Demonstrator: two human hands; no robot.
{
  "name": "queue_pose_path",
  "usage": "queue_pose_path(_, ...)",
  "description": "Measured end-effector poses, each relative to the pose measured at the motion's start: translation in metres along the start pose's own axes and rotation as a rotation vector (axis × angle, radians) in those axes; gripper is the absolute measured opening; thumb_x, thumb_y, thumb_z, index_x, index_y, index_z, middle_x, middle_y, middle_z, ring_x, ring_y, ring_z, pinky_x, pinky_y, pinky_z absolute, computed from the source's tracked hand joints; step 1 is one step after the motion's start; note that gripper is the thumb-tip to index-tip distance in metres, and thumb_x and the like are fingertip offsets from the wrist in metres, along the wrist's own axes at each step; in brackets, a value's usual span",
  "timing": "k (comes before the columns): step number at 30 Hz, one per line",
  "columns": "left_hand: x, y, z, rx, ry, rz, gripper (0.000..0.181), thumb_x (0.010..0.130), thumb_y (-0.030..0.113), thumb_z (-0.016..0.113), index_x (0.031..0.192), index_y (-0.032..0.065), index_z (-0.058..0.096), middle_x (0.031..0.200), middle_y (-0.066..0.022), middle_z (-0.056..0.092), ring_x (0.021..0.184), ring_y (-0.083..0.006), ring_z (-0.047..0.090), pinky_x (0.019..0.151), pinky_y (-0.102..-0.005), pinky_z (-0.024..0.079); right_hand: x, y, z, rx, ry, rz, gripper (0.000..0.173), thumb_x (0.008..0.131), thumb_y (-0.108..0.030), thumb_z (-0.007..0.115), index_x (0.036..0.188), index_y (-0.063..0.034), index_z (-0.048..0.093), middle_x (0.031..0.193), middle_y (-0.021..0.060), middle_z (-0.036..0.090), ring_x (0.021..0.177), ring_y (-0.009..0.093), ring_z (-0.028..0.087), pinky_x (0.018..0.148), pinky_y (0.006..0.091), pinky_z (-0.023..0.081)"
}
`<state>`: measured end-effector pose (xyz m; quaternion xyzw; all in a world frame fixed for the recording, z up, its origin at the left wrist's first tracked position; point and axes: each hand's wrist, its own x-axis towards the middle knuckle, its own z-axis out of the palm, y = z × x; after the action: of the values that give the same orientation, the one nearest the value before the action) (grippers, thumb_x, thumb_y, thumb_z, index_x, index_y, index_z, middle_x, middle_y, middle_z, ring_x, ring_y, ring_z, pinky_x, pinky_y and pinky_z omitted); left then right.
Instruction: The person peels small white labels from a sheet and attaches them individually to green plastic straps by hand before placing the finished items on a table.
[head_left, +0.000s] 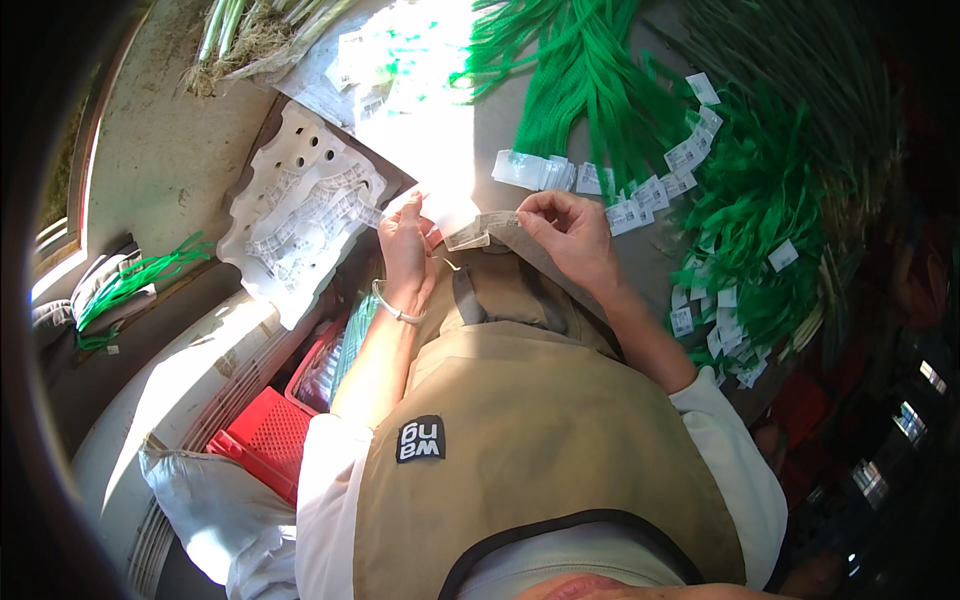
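Note:
My left hand (406, 246), with a white band at its wrist, holds a strip of printed labels (367, 214) that trails in from the left. Between my hands is a folded label piece (480, 231), partly in glare. My right hand (574, 234) pinches its right end between thumb and fingertips. More of the label strip (289, 217) lies coiled on a white moulded tray (259, 180) to the left. Beyond my right hand, green mesh net sleeves (559, 97) are spread out, with white labels (532, 171) at their near ends.
Labelled green nets (750, 247) are heaped at the right, beside long leafy stalks (795, 67). Rooted green onions (225, 37) lie at upper left. Red plastic baskets (262, 435) and a white appliance-like casing (180, 375) stand at my left. Strong sunlight washes out the table's middle.

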<state>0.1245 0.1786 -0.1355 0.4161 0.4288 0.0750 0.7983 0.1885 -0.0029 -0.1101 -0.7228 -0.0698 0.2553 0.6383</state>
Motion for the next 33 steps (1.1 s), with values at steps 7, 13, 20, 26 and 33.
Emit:
queue_pose_path(7, -0.002, 0.015, 0.002, 0.155, -0.173, -0.005, 0.032, 0.088, 0.007, 0.054, 0.114, -0.0106, 0.049, 0.094, -0.014, 0.061, 0.086, -0.0233, 0.064, 0.077, -0.03, 0.055, 0.055, 0.048, -0.025, -0.142, 0.128, 0.117, 0.018, 0.084, -0.015, 0.062, 0.087, 0.0022, 0.064, 0.071, 0.0012, 0.06, 0.064, 0.006, 0.052, 0.055, 0.0215, 0.04)
queue_pose_path(13, -0.016, 0.015, 0.017, 0.413, -0.246, 0.151, 0.038, 0.08, -0.008, 0.058, 0.117, -0.0057, 0.05, 0.094, -0.009, 0.06, 0.085, -0.0141, 0.061, 0.081, -0.0246, 0.051, 0.048, 0.018, -0.063, -0.226, 0.171, -0.103, 0.016, 0.08, -0.012, 0.065, 0.083, 0.0033, 0.062, 0.074, 0.0049, 0.062, 0.068, 0.01, 0.057, 0.062, 0.0253, 0.045)
queue_pose_path(20, -0.023, 0.001, 0.02, 0.29, -0.322, -0.004, 0.019, 0.084, 0.003, 0.056, 0.1, -0.0044, 0.064, 0.091, -0.0074, 0.065, 0.078, -0.01, 0.059, 0.072, -0.0213, 0.048, 0.022, -0.015, -0.153, -0.97, 0.393, 0.038, 0.039, 0.076, -0.002, 0.066, 0.114, -0.0026, 0.055, 0.084, 0.0085, 0.061, 0.076, 0.018, 0.059, 0.067, 0.0266, 0.046)
queue_pose_path(26, -0.036, 0.0, 0.044, 0.148, -0.345, -0.097, 0.023, 0.089, 0.011, 0.053, 0.102, -0.0055, 0.063, 0.094, -0.0107, 0.064, 0.083, -0.0141, 0.06, 0.075, -0.025, 0.048, -0.011, -0.02, -0.055, -0.298, -0.016, -0.355, 0.031, 0.077, -0.001, 0.065, 0.108, -0.003, 0.06, 0.09, 0.009, 0.061, 0.079, 0.018, 0.059, 0.067, 0.028, 0.048)
queue_pose_path(33, -0.03, -0.002, 0.039, 0.167, -0.293, -0.068, 0.023, 0.088, 0.012, 0.056, 0.101, -0.0041, 0.064, 0.094, -0.0097, 0.065, 0.081, -0.0114, 0.06, 0.073, -0.0228, 0.048, -0.02, 0.006, -0.01, -0.071, -0.01, -0.222, 0.013, 0.077, -0.001, 0.067, 0.09, -0.0004, 0.065, 0.084, 0.0025, 0.062, 0.073, 0.009, 0.057, 0.061, 0.0222, 0.045)
